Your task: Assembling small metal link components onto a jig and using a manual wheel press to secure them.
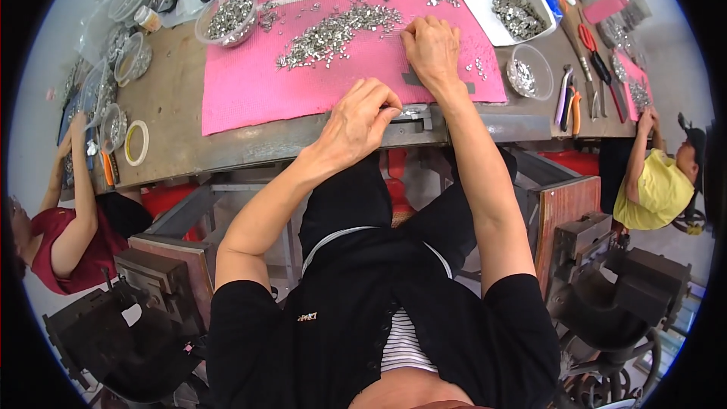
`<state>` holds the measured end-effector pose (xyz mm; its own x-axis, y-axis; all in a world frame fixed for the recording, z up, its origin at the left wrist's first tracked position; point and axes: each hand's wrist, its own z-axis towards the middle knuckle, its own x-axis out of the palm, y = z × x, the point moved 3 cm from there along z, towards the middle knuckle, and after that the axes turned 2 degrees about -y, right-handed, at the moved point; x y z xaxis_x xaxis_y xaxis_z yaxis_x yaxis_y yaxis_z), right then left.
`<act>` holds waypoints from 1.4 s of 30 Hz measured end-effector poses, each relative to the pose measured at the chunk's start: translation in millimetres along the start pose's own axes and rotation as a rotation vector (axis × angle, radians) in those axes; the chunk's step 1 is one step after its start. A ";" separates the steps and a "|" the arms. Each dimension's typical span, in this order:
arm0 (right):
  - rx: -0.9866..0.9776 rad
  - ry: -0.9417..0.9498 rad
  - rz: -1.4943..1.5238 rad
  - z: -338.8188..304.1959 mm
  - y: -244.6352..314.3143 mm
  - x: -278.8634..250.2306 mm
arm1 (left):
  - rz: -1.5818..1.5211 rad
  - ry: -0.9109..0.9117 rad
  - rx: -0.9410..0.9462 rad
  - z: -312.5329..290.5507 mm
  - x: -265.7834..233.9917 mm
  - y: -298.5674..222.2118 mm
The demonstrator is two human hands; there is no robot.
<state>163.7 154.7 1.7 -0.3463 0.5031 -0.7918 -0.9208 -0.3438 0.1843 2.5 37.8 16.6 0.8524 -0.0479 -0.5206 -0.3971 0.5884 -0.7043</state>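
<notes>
Nearest: left hand at the front edge of the desk, thumb and index drawn together beside a small metal fixture. Grip looks like a pinch; can't tell if a piece is in it. Fixture sits on the edge right before the body, probably so both hands reach it easily.

Next, pink mat, laid over the desk, likely to stop small parts sliding and make them show up. Right hand rests on it, fingers curled down; fingertips hidden, can't tell if that grip has anything.

Just left of the right hand: loose heap of small shiny metal pieces, spread thin on the mat, presumably for easy picking. A few strays lie right of the wrist.

Right of the mat: clear tub and pliers, handles toward the person, seemingly for a quick grab. Farther: white tray and round tub, both with metal pieces, flanking the heap, likely keeping batches apart.
</notes>
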 end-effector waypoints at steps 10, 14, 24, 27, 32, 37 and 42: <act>-0.084 0.054 0.143 -3.9 6.5 -19.4 | 0.092 -0.051 0.036 -2.9 7.4 0.1; -0.173 0.198 0.131 -17.0 12.2 -36.3 | 0.136 -0.062 0.067 -1.9 8.8 -3.7; -0.189 0.263 0.307 -23.6 8.3 -34.6 | 0.150 -0.054 0.098 -2.5 12.1 -3.1; -0.188 0.210 0.305 -27.5 9.9 -37.2 | 0.250 -0.025 0.140 -7.8 9.7 -7.9; -0.042 0.225 0.615 -53.0 18.8 -70.2 | 0.314 -0.100 0.188 -20.1 -3.9 -10.9; -0.009 0.249 0.737 -81.2 32.7 -80.8 | 0.301 -0.101 0.079 -26.8 -5.3 -5.6; -0.098 0.169 0.628 -84.5 37.0 -80.7 | 0.298 -0.117 0.061 -25.1 -3.8 -6.2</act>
<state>172.8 34.4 23.2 -0.7721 0.0548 -0.6332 -0.5298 -0.6057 0.5936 -6.8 14.1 10.9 0.7364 0.2245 -0.6382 -0.6171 0.6098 -0.4974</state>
